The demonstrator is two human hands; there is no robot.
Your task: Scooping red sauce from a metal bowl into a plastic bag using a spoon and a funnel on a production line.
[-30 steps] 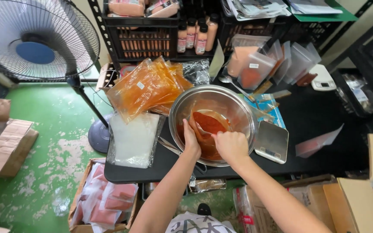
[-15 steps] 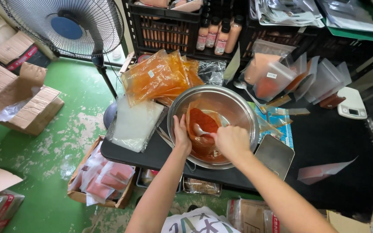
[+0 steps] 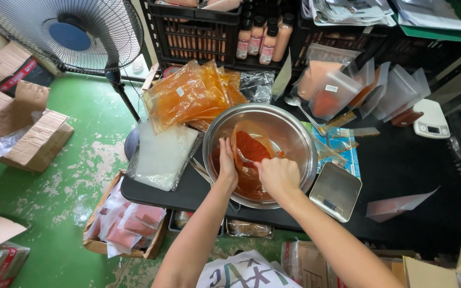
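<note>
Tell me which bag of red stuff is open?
The bag standing inside the metal bowl. The left hand holds its mouth open while the right hand works a spoon into it; the orange bags behind lie flat.

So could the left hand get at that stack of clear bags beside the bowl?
Probably yes: the left hand rests at the bowl rim, and the clear bags lie just to its left, nothing between.

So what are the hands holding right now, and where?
Left hand holds the clear bag of red sauce by its rim, over the steel bowl. Right hand grips a spoon by its handle.
</note>
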